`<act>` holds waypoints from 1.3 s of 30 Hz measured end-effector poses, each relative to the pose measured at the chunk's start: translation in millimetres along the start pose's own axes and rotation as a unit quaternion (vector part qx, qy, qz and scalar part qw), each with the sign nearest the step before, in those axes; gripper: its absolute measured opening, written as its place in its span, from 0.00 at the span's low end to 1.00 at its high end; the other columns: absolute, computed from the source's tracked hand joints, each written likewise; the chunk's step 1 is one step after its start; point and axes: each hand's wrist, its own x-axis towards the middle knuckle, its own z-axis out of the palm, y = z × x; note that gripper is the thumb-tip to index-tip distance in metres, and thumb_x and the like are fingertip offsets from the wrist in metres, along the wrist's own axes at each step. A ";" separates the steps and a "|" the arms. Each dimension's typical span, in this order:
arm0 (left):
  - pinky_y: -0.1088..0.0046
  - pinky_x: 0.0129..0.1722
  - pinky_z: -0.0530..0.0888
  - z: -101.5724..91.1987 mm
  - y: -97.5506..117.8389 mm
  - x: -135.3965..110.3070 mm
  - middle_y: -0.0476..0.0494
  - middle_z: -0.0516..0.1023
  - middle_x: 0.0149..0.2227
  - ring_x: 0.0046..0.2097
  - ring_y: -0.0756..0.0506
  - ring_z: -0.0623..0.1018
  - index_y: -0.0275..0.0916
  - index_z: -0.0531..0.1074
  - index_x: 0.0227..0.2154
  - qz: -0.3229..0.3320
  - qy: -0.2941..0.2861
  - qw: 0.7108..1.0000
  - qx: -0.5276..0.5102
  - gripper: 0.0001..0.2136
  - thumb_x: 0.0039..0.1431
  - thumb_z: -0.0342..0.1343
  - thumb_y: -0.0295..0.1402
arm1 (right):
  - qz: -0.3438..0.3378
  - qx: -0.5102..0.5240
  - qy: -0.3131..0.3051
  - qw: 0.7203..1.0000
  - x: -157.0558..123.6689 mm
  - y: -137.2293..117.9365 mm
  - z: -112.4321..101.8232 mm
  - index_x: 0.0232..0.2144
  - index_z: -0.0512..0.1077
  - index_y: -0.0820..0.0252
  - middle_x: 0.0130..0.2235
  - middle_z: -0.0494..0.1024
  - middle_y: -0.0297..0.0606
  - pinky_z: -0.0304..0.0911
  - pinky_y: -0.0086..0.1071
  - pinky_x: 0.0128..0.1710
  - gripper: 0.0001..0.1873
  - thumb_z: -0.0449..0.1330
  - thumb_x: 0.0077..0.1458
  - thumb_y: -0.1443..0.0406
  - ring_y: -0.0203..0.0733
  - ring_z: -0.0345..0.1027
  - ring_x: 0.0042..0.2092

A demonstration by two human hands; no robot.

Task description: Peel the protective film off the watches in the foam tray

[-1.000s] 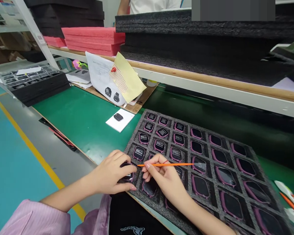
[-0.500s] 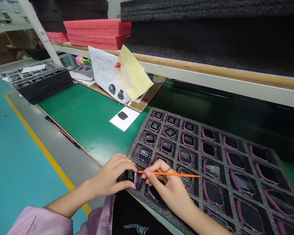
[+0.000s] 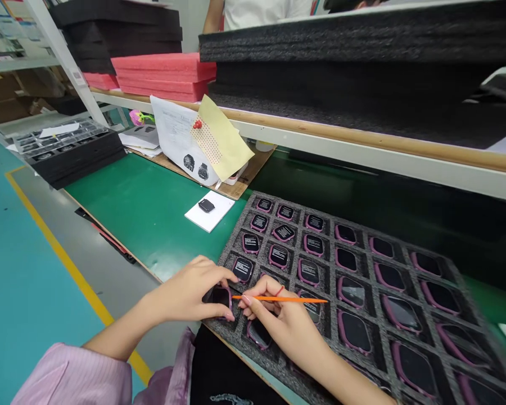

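Note:
My left hand [image 3: 189,289] is closed round a purple-framed smartwatch case [image 3: 222,295] at the near left corner of the foam tray. Its screen looks dark, and fingers cover part of it. Pinched in my right hand [image 3: 274,309] is a thin orange pointed stick [image 3: 306,300]. One end of it meets the side of the watch case facing my right hand. Beneath both hands lies the grey foam tray [image 3: 293,270], whose compartments hold several purple smartwatch cases [image 3: 310,271]. Lines of text show on some screens, while others are dark.
A black watch case [image 3: 206,205] rests on a white pad [image 3: 213,219] on the green table [image 3: 130,197]. Printed sheets [image 3: 177,132] stand behind it. Overhead runs a shelf [image 3: 303,135] stacked with black foam [image 3: 341,79] and pink foam [image 3: 160,76]. A person in white [image 3: 257,12] stands beyond.
The held watch's screen has gone from lit text to dark. My left index finger has lifted slightly off it. The view has tilted up, bringing the person behind the shelf into sight.

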 end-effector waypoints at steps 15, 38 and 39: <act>0.64 0.47 0.63 12.6 -20.9 45.1 0.42 0.66 0.46 0.47 0.44 0.66 0.43 0.74 0.43 0.037 0.012 0.984 0.176 0.19 0.63 0.52 0.53 | -0.003 0.091 0.108 0.990 50.1 -13.1 -34.9 0.36 0.65 0.70 0.34 0.73 0.43 0.68 0.23 0.33 0.37 0.64 0.44 0.40 0.30 0.69 0.31; 0.74 0.49 0.66 9.0 -39.5 36.7 0.49 0.71 0.47 0.47 0.51 0.70 0.40 0.65 0.49 0.019 0.075 0.997 -0.004 0.26 0.52 0.66 0.47 | 0.014 0.084 0.057 0.995 56.5 8.3 -24.8 0.36 0.64 0.69 0.36 0.74 0.45 0.69 0.28 0.42 0.38 0.62 0.44 0.38 0.33 0.70 0.36; 0.74 0.49 0.66 9.8 -39.7 36.3 0.48 0.71 0.47 0.48 0.50 0.70 0.39 0.65 0.49 0.014 0.076 0.997 -0.003 0.27 0.52 0.66 0.47 | 0.012 0.081 0.056 0.995 56.2 8.9 -24.8 0.36 0.64 0.69 0.36 0.74 0.45 0.69 0.28 0.42 0.38 0.62 0.44 0.38 0.33 0.70 0.36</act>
